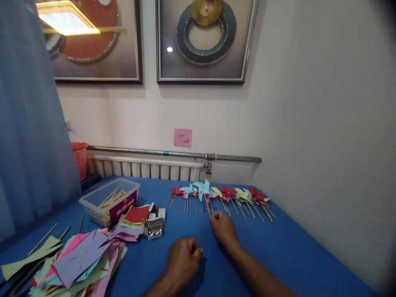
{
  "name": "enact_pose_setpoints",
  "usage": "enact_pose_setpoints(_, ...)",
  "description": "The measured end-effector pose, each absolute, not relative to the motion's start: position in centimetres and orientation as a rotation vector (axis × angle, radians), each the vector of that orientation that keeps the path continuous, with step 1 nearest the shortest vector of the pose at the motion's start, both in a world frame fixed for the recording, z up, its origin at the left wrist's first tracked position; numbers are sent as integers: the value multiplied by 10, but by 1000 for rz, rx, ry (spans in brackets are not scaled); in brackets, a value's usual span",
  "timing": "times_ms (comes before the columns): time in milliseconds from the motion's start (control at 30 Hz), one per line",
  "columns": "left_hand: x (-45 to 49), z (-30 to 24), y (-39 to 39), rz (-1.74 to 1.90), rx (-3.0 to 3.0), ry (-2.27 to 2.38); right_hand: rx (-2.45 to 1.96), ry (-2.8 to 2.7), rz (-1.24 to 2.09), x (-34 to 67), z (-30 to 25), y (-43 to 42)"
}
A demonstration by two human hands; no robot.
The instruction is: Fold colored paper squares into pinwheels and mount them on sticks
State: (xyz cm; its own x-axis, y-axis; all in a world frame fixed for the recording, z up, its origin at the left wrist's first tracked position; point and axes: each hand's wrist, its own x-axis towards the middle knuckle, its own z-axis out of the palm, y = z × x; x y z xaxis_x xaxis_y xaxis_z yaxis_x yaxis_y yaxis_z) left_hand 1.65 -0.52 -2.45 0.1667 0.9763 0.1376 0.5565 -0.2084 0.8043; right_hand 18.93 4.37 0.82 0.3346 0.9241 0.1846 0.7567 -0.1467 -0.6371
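Note:
My right hand is closed in a pinch on the thin wooden stick of a light blue paper pinwheel. That pinwheel is at the near side of a row of finished pinwheels at the back of the table, among them a red pinwheel and a pale yellow pinwheel. Lower and to the left, my left hand is curled into a loose fist over the blue tabletop, with nothing showing in its fingers. Beyond it lie small open boxes with shiny small pieces inside.
At left, a clear plastic tub holds wooden sticks. Slit paper sheets are piled at front left, near a smaller stack of coloured paper. A blue curtain hangs at left; a metal pipe runs along the wall.

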Motion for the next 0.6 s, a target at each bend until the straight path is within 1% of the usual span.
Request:
enact_pose_setpoints(200,15,-20,-8,806,1892,1464,-2178,-1415,249,209,13,81)
enact_pose_setpoints(600,13,-20,-10,771,1957,1430,-2387,-1481,225,207,12,98)
